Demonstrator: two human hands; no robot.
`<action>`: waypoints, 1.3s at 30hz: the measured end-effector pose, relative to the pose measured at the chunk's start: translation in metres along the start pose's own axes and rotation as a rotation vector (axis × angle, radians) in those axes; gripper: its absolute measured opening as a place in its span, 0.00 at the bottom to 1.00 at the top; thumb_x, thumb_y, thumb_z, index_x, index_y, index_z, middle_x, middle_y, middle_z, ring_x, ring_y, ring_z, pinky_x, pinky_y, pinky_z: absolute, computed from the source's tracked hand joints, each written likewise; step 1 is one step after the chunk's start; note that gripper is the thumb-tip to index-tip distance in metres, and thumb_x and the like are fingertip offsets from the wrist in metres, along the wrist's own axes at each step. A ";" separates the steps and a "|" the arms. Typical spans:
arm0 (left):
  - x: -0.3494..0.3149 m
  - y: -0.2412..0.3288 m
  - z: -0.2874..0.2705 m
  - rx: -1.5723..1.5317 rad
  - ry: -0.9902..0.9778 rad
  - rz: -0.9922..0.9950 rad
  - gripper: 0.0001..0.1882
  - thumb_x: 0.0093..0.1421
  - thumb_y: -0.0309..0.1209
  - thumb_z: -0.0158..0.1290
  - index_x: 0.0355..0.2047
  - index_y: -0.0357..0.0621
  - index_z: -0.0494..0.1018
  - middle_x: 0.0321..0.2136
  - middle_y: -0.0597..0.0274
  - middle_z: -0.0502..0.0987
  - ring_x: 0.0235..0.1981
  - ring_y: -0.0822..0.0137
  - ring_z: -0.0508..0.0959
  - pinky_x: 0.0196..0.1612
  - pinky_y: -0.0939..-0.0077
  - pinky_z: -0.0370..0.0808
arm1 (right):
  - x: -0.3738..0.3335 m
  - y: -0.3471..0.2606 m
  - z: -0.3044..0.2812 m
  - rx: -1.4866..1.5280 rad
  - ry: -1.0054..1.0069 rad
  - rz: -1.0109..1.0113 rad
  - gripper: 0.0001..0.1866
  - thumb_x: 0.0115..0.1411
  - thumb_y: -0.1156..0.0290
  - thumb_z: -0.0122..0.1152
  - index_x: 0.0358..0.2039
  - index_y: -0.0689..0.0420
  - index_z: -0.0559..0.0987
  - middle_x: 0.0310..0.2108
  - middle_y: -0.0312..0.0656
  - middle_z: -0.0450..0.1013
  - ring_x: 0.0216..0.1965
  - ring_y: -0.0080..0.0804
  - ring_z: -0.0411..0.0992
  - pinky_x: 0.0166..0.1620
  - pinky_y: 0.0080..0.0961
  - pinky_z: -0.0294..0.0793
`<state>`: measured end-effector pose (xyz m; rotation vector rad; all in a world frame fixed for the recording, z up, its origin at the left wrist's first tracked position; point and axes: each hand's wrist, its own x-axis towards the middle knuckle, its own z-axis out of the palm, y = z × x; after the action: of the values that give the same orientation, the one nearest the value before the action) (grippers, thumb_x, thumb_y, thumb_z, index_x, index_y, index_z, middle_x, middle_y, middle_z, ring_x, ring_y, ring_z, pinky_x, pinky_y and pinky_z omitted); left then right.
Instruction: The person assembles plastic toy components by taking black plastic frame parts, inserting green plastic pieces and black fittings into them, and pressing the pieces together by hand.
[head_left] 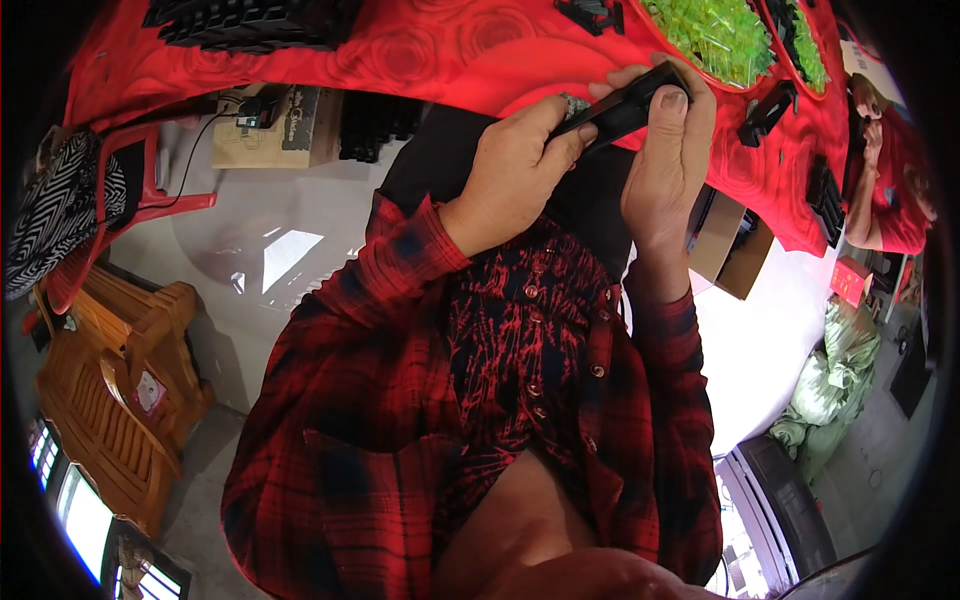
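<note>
1. Workpiece: long black plastic-looking part (628,108), held between your 2 hands around the near edge of the red rose-patterned tablecloth (430,60), slanting up to the right.
2. Left hand (515,170): fingers narrow, pinching the part's lower-left end, thumb tip on it. Small greyish glinting bit (574,102) shows by your index finger; can't tell if it's a ring or a loose piece.
3. Right hand (672,170): holding the upper-right end, thumb along the near side, other fingers round the far side. Contact behind the part is hidden.
4. Step, as judged: you seem to be doing close finger work at the left end, right hand steadying.
5. Do it well: brace firmly with your right and let your left thumb and index do the fine pressing. Push along the part's length; sideways force would likely twist it.
6. Watch: your left thumb covers the end being worked. Tip the part towards you for a check before letting go. Surface looks smooth, so a loose pinch could slip.
7. Nearby: heap of translucent yellow-green plastic pieces (715,40) just beyond your right hand; small black angular part (768,112) on the cloth to its right; dark stack of ridged black parts (250,25) well apart, upper left.
</note>
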<state>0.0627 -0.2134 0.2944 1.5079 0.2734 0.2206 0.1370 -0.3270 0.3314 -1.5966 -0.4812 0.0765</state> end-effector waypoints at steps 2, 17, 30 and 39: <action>0.002 0.002 -0.002 0.033 -0.029 -0.026 0.10 0.64 0.32 0.54 0.33 0.36 0.71 0.21 0.54 0.75 0.23 0.59 0.77 0.28 0.66 0.70 | -0.001 0.003 -0.001 0.003 0.009 -0.001 0.18 0.75 0.63 0.39 0.55 0.66 0.63 0.40 0.47 0.74 0.40 0.31 0.75 0.48 0.26 0.73; 0.007 0.004 -0.013 0.158 -0.195 -0.130 0.11 0.67 0.30 0.52 0.44 0.34 0.74 0.28 0.64 0.77 0.30 0.77 0.77 0.35 0.80 0.74 | -0.002 0.007 -0.005 0.092 0.067 0.068 0.20 0.76 0.64 0.37 0.56 0.68 0.63 0.44 0.55 0.73 0.43 0.44 0.77 0.51 0.35 0.75; 0.003 0.002 -0.007 0.067 -0.107 -0.042 0.11 0.63 0.32 0.57 0.32 0.35 0.74 0.19 0.58 0.75 0.20 0.70 0.75 0.26 0.73 0.70 | -0.008 0.000 0.004 -0.033 0.107 0.000 0.14 0.75 0.68 0.37 0.53 0.65 0.61 0.38 0.46 0.73 0.36 0.28 0.75 0.42 0.23 0.74; 0.005 -0.005 -0.003 0.054 -0.153 -0.144 0.11 0.67 0.33 0.55 0.42 0.36 0.77 0.27 0.67 0.80 0.25 0.79 0.76 0.30 0.82 0.73 | -0.004 0.009 -0.001 0.016 0.138 0.051 0.14 0.75 0.68 0.38 0.53 0.65 0.62 0.36 0.45 0.73 0.34 0.28 0.74 0.41 0.23 0.74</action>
<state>0.0662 -0.2093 0.2889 1.5421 0.2654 -0.0169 0.1359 -0.3299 0.3216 -1.5869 -0.3316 0.0087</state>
